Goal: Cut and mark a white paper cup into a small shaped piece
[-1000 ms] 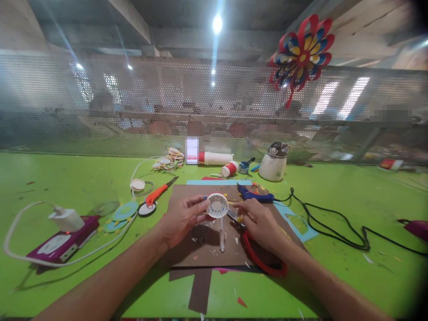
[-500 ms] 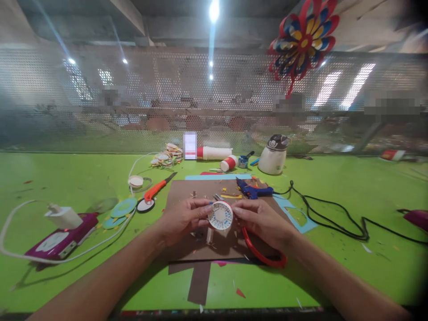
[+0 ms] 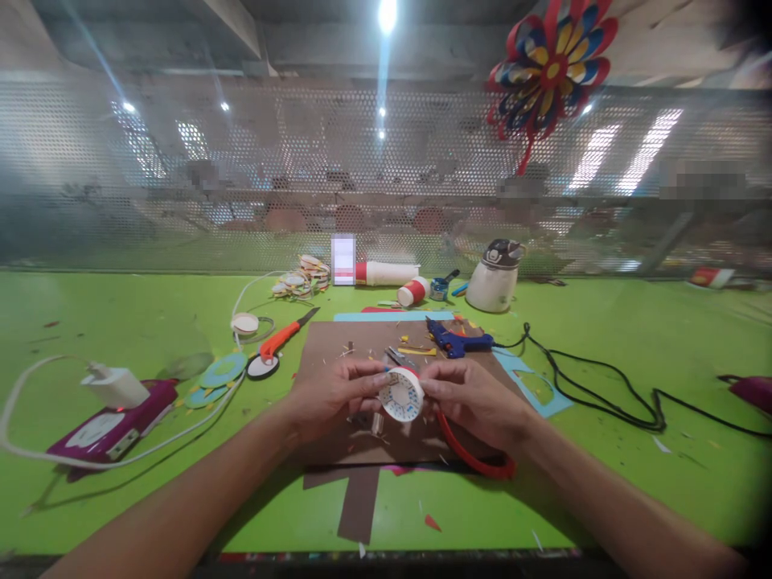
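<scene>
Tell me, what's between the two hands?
A small white cup with blue marks inside, held by the left hand and the right hand; the head view shows it.

the round piece is white flecked with blue, the board brown, the table green.

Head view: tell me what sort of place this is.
Probably a craft workspace: a blue glue gun, a brown sheet strewn with scraps, and a colourful flower-shaped decoration suggest it.

Bright ceiling lamp high beyond hands, vertical glare streak below; smaller lamps farther off. Bench well lit, soft shadows beside forearms. Mesh screen beyond hands hazy, blurred. Dark, smeared edge far right of hands.
</scene>
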`<action>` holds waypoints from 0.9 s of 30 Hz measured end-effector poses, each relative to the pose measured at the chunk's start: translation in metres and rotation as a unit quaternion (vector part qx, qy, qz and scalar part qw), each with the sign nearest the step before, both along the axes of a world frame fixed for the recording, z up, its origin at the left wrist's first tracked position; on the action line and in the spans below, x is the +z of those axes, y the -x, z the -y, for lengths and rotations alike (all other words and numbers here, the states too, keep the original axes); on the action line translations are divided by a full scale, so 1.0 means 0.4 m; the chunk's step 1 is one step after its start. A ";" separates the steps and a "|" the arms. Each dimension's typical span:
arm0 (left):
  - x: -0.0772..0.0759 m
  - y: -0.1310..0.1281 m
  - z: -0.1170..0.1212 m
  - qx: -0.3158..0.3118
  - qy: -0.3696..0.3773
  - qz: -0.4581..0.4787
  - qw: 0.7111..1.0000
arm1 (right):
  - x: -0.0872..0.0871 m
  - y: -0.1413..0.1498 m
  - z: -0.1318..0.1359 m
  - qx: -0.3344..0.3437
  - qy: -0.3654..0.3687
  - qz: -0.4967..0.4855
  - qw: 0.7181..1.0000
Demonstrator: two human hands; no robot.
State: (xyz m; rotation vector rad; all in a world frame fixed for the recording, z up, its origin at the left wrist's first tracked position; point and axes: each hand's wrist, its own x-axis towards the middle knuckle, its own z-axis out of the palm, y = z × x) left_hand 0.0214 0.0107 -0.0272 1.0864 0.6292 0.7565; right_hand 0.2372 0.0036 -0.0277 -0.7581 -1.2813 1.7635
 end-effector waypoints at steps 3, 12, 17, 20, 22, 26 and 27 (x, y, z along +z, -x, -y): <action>0.003 -0.003 0.002 0.019 -0.012 -0.009 1.000 | 0.001 0.002 0.004 -0.013 -0.004 -0.007 1.000; 0.002 -0.016 0.032 0.131 -0.260 -0.145 0.945 | -0.016 0.012 -0.004 -0.072 -0.017 -0.024 0.997; 0.009 -0.023 0.047 0.168 -0.339 -0.240 0.894 | -0.023 0.018 0.002 -0.061 -0.014 -0.010 0.998; 0.013 -0.025 0.045 0.181 -0.361 -0.254 0.879 | -0.024 0.021 0.003 -0.058 -0.018 -0.003 0.998; 0.014 -0.026 0.043 0.178 -0.362 -0.245 0.882 | -0.024 0.022 0.002 -0.058 -0.023 0.003 0.998; 0.008 -0.023 0.037 0.164 -0.340 -0.228 0.898 | -0.027 0.019 -0.002 -0.066 -0.037 0.017 0.997; 0.005 -0.022 0.035 0.161 -0.330 -0.221 0.903 | -0.027 0.018 -0.004 -0.072 -0.039 0.022 0.996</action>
